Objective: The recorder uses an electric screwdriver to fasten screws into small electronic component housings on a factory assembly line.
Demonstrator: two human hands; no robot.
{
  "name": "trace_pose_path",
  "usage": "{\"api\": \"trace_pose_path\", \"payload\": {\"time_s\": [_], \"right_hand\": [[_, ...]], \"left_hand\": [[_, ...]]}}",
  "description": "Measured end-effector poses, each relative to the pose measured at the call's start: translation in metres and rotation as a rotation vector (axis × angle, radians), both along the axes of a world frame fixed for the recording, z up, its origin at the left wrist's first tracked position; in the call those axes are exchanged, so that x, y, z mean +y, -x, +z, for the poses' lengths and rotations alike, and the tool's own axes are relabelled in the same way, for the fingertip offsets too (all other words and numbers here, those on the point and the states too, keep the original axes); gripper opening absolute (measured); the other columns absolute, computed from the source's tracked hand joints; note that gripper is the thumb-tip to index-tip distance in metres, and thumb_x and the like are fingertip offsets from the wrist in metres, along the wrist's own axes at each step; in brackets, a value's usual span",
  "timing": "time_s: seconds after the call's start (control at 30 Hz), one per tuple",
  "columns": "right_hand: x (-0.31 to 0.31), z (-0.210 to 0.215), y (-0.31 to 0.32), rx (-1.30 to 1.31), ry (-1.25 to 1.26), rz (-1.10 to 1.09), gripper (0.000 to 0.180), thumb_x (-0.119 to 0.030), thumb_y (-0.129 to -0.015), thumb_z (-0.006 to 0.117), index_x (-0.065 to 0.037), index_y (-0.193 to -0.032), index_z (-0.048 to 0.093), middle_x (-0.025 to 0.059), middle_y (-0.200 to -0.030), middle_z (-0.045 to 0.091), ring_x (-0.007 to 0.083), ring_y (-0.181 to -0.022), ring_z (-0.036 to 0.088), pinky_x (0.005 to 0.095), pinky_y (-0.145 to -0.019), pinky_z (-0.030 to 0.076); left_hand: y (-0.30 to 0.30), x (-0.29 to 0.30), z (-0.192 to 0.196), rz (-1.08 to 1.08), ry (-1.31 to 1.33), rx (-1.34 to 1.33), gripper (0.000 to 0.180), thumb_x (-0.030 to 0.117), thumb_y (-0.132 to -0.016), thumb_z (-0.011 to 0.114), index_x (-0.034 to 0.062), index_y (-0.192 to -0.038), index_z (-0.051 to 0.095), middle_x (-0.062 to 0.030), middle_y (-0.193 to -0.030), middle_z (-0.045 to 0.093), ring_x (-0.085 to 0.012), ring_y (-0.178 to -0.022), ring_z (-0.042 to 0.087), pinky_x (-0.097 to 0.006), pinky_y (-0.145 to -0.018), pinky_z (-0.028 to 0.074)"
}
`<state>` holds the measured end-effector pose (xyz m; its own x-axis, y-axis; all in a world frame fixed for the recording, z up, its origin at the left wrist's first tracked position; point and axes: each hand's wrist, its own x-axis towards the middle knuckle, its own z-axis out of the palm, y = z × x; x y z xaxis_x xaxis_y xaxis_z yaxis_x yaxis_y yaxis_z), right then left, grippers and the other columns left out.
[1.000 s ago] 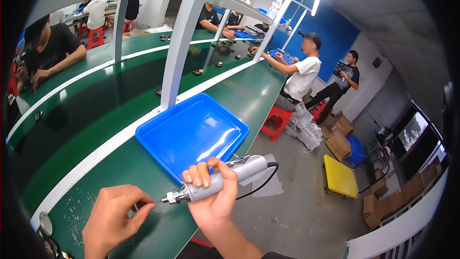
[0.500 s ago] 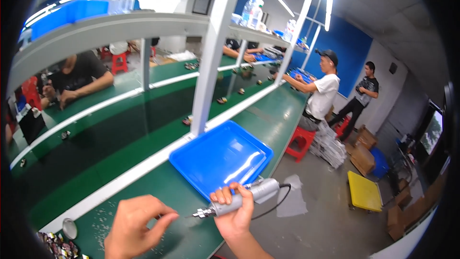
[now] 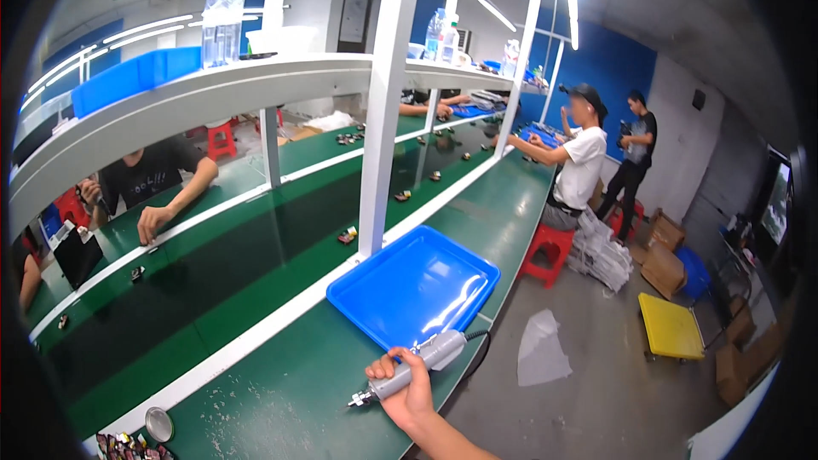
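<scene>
My right hand (image 3: 409,388) is wrapped round a grey electric screwdriver (image 3: 443,349). Its silver tip points left and slightly down over the green bench (image 3: 307,366), and a black cable loops off its back end. Just beyond the tool lies a shallow blue tray (image 3: 400,285). My left hand is out of view. At the lower left, a heap of small dark parts with shiny and coloured bits (image 3: 128,448) sits at the picture's edge. Beside it is a small round metal dish (image 3: 159,424). Tiny pale scraps (image 3: 247,417) are scattered on the bench between dish and tool.
A white post (image 3: 388,111) rises behind the tray and carries a shelf (image 3: 315,72). Past the white rail runs a dark conveyor belt (image 3: 256,277) with small parts on it. A person (image 3: 162,175) works across it; another (image 3: 579,153) sits farther along. A yellow cart (image 3: 671,325) stands right.
My left hand, pinched near the tool's tip before, has left the view. The screwdriver sits slightly lower in the picture. The person opposite now reaches a hand to the belt's edge.
</scene>
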<state>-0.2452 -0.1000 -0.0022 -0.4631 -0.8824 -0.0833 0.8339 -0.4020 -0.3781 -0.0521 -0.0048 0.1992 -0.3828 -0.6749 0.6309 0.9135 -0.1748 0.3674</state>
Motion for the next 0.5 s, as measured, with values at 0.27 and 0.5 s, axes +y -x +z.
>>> {"api": "trace_pose_path", "payload": {"time_s": [0.27, 0.5], "right_hand": [[0.008, -0.005, -0.002, -0.029, 0.003, 0.048, 0.016, -0.022, -0.089, 0.057, -0.007, -0.086, 0.052, 0.0048, -0.066, 0.04, 0.0199, -0.072, 0.043, 0.0352, -0.083, 0.04], [0.021, -0.006, -0.002, -0.05, -0.022, 0.077, 0.015, -0.023, -0.089, 0.056, -0.008, -0.088, 0.052, 0.0047, -0.066, 0.04, 0.0191, -0.071, 0.044, 0.035, -0.083, 0.04]], "left_hand": [[-0.012, -0.001, 0.028, -0.279, -0.134, -0.253, 0.066, 0.051, -0.1, 0.028, -0.0056, -0.099, 0.061, -0.0317, -0.101, 0.057, -0.0422, -0.097, 0.057, -0.053, -0.088, 0.046], [-0.022, -0.007, 0.029, -0.45, -0.098, -0.284, 0.072, 0.055, -0.099, 0.026, -0.0084, -0.1, 0.061, -0.0289, -0.097, 0.057, -0.0403, -0.096, 0.058, -0.053, -0.088, 0.046]]}}
